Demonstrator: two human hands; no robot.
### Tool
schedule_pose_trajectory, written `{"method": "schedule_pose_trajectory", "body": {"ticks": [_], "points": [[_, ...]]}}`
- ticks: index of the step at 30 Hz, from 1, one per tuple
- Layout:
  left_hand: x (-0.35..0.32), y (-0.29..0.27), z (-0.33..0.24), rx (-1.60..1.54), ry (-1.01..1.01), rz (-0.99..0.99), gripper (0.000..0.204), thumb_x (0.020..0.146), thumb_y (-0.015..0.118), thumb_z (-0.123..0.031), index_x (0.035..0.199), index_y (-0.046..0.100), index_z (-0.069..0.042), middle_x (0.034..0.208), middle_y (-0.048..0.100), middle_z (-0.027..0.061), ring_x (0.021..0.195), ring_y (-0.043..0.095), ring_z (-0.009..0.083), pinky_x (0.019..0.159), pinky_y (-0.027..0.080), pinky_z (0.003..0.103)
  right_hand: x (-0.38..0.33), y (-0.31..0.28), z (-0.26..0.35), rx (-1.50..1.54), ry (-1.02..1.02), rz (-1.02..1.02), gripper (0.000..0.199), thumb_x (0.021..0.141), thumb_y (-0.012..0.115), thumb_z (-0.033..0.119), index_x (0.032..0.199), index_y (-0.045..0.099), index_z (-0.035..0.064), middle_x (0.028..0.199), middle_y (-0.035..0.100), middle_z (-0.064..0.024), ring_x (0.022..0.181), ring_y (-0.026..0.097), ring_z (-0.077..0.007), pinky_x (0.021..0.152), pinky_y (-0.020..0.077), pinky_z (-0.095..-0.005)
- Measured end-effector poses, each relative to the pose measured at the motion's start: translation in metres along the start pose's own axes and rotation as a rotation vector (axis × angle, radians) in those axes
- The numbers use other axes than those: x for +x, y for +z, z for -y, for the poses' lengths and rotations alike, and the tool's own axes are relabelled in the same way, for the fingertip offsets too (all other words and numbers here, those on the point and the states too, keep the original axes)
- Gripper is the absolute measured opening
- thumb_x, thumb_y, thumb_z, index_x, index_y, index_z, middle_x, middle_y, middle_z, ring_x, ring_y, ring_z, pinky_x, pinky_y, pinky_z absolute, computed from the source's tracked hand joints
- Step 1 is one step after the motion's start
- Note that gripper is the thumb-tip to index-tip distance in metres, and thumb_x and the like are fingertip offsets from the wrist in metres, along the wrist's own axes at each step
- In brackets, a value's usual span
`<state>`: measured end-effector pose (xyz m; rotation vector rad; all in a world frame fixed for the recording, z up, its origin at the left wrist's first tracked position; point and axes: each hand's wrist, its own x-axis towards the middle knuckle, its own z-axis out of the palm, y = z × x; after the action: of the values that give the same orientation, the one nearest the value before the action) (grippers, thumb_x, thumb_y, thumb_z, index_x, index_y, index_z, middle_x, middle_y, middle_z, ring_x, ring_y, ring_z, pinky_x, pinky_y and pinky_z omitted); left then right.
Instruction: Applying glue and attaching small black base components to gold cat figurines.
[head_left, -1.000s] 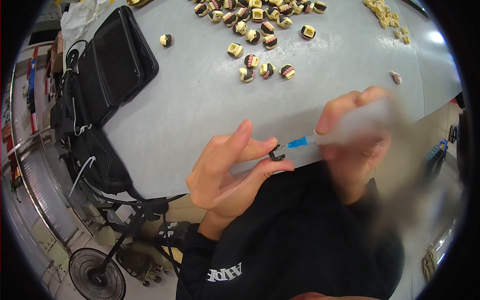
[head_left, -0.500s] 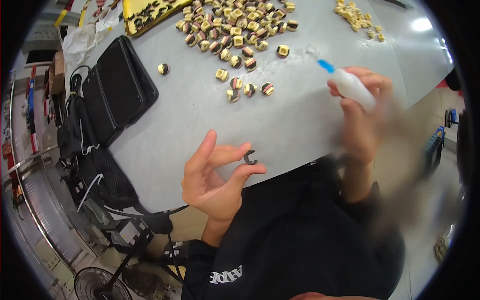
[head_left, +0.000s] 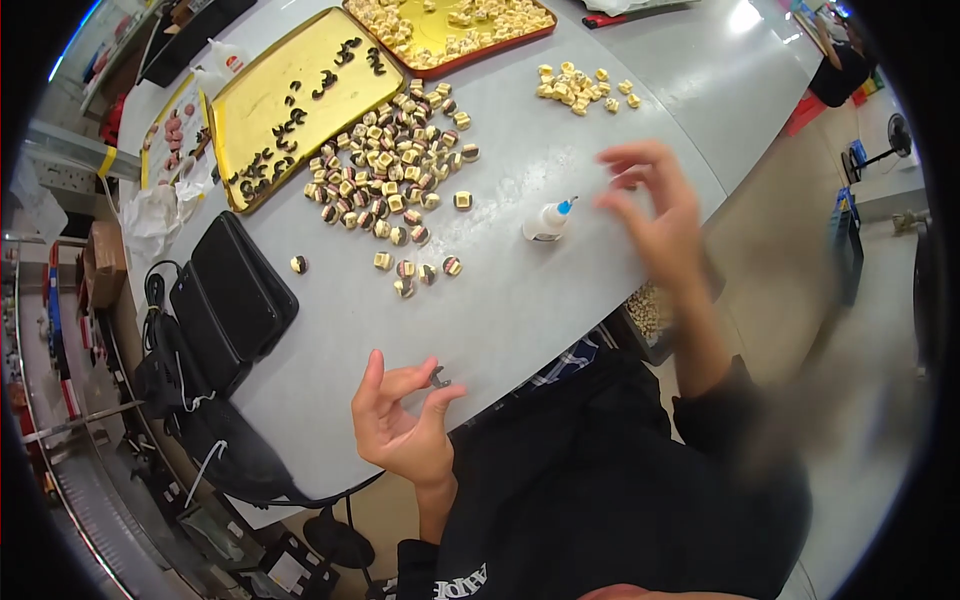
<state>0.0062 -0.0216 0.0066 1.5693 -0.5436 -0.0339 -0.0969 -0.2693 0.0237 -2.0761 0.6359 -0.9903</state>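
Note:
My left hand [head_left: 408, 425] pinches a small dark C-shaped piece [head_left: 438, 378] between thumb and index finger, above the near part of the table. Off to the right, my right hand [head_left: 660, 220] is empty, its fingers curved and spread apart. Just left of it, a white squeeze bottle [head_left: 546, 223] with a blue tip stands upright on the table, apart from the fingers. Beyond my left hand lie several small round cream, black and pink pieces [head_left: 405, 268]. A large heap of the same kind [head_left: 385, 170] spreads farther back.
A yellow tray [head_left: 255, 110] holds dark C-shaped pieces, and a red-rimmed tray [head_left: 430, 70] holds cream ones. A loose pile of cream pieces [head_left: 578, 88] lies at the back right. On the left sits a black folded device [head_left: 235, 285] with cables. A bin of small pieces [head_left: 645, 312] stands below the table edge.
My right hand has let go of the squeeze bottle, which now stands on the table. My left hand keeps its pinch on the dark piece. The view has shifted, showing more of the trays.

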Motion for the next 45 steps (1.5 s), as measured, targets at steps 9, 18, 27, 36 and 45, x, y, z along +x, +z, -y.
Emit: {"method": "schedule_pose_trajectory", "body": {"ticks": [9, 18, 27, 36, 45], "points": [[-0.002, -0.001, -0.001, 0.001, 0.059, 0.025, 0.064, 0.059, 0.073, 0.012, 0.118, 0.048, 0.006, 0.076, 0.065, 0.0108, 0.071, 0.061, 0.0184, 0.072, 0.049, 0.032, 0.063, -0.021, -0.068, -0.585, 0.050, 0.049, 0.024, 0.082, 0.064, 0.016, 0.102, 0.061, 0.0027, 0.086, 0.062, -0.0072, 0.070, 0.057, -0.0153, 0.065, 0.0469, -0.0271], [0.001, -0.002, 0.003, 0.032, 0.189, 0.112, 0.063, 0.057, 0.077, 0.008, 0.115, 0.052, 0.002, 0.077, 0.068, 0.0108, 0.070, 0.061, 0.0176, 0.070, 0.048, 0.029, -0.021, -0.015, 0.022, 0.378, 0.173, 0.107, 0.016, 0.078, 0.060, -0.006, 0.094, 0.063, -0.0047, 0.090, 0.062, -0.0112, 0.078, 0.058, -0.0134, 0.069, 0.0495, -0.0230], [0.004, -0.001, 0.005, 0.140, 0.387, 0.244, 0.064, 0.053, 0.083, -0.007, 0.111, 0.055, -0.003, 0.077, 0.069, 0.0021, 0.072, 0.053, 0.0173, 0.060, 0.045, 0.025, -0.060, 0.028, 0.066, 0.870, 0.689, 0.647, 0.023, 0.076, 0.063, -0.009, 0.099, 0.065, -0.0049, 0.092, 0.060, -0.0098, 0.082, 0.060, -0.0135, 0.073, 0.0506, -0.0227], [0.000, 0.000, 0.007, 0.123, 0.416, 0.199, 0.058, 0.056, 0.082, -0.009, 0.108, 0.057, -0.004, 0.077, 0.070, 0.0006, 0.080, 0.050, 0.0175, 0.054, 0.042, 0.025, -0.058, 0.034, 0.072, 0.906, 0.765, 0.756, 0.024, 0.075, 0.064, -0.007, 0.099, 0.064, -0.0061, 0.092, 0.059, -0.0105, 0.085, 0.059, -0.0158, 0.074, 0.0472, -0.0234], [0.000, 0.000, 0.010, 0.063, 0.435, 0.181, 0.055, 0.056, 0.082, -0.008, 0.107, 0.060, -0.006, 0.078, 0.069, 0.0004, 0.083, 0.051, 0.0172, 0.054, 0.042, 0.025, -0.055, 0.038, 0.072, 0.925, 0.818, 0.820, 0.024, 0.074, 0.066, -0.004, 0.098, 0.064, -0.0067, 0.092, 0.062, -0.0115, 0.086, 0.059, -0.0154, 0.076, 0.0472, -0.0243]]}}
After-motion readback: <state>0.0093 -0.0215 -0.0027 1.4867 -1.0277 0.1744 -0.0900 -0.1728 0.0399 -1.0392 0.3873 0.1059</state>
